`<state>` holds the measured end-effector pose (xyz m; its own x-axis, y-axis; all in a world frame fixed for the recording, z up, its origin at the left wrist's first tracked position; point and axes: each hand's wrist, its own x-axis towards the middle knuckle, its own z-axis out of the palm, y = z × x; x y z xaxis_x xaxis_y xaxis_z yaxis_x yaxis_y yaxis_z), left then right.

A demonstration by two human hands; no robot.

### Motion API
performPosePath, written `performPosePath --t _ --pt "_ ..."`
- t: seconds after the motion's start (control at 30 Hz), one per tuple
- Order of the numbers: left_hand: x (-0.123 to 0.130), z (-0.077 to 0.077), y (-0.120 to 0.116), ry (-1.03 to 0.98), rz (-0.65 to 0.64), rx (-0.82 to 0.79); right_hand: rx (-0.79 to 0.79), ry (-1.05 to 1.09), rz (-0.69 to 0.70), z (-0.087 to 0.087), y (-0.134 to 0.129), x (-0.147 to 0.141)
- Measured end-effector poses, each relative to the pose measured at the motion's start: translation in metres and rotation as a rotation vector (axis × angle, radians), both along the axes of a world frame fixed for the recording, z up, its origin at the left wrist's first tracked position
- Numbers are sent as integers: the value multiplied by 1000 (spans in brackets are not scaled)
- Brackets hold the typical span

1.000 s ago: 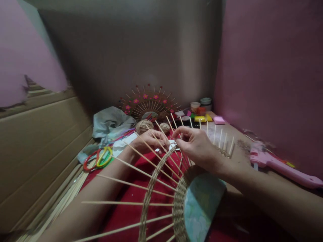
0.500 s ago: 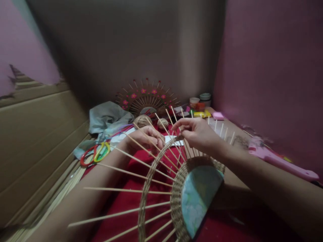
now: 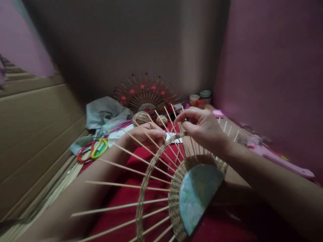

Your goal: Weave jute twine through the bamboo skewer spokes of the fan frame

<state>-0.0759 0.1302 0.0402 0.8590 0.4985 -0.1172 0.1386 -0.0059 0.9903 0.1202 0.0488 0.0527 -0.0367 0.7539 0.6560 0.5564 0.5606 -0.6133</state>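
Note:
A half-round fan frame [image 3: 174, 198] of jute weave and thin sticks lies tilted before me, with a pale blue half-disc [image 3: 199, 195] at its core. An outer band of jute twine [image 3: 144, 183] arcs across the sticks. Behind the upper sticks, my left hand [image 3: 148, 134] has its fingers pinched close to the band. My right hand [image 3: 204, 129] is curled at the band's upper end, thumb and forefinger bent around a stick's upper part. What either hand's fingertips hold is too small to make out. A loose twine strand [image 3: 178, 151] hangs between the sticks below the hands.
Behind the hands are a large twine ball [image 3: 141, 118] and a smaller one [image 3: 162, 120]. A flower-decorated fan [image 3: 142, 88] stands at the back. Scissors [image 3: 99, 148] with red and yellow handles lie left, a pink glue gun [image 3: 285, 161] right. Cardboard [image 3: 37, 124] walls the left side.
My right hand has shifted slightly right and its forefinger has lifted from the band's end. The left hand stays pinched behind the sticks. The view has tilted a little.

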Motion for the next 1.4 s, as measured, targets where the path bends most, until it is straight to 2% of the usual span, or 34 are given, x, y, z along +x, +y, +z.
performPosePath --t 0.07,0.13,0.33,0.43,0.53,0.77,0.97,1.2,1.3,1.4 --pt "-1 -1 2 4 -15 8 115 -21 1 1 -5 -3" --pt "-2 -2 3 11 -17 10 141 -33 51 2 -9 -5" --pt "-1 0 1 -28 -3 88 -52 -40 197 -1 -9 -8" --pt "-1 1 1 -52 7 146 -52 -144 227 -4 -8 -10" --pt "-3 1 3 -89 14 175 -51 -251 208 -5 -9 -16" --pt "-6 -4 10 -209 76 168 -241 -236 107 1 -1 -30" --pt "-9 -1 15 -334 98 249 -223 -204 78 -1 0 -32" --pt "-17 2 23 -235 43 261 -316 44 281 -10 0 -21" --pt "-18 2 23 -133 21 219 -300 30 364 -13 0 -20" --pt "-20 0 24 -91 4 156 -254 -28 388 -15 0 -21"
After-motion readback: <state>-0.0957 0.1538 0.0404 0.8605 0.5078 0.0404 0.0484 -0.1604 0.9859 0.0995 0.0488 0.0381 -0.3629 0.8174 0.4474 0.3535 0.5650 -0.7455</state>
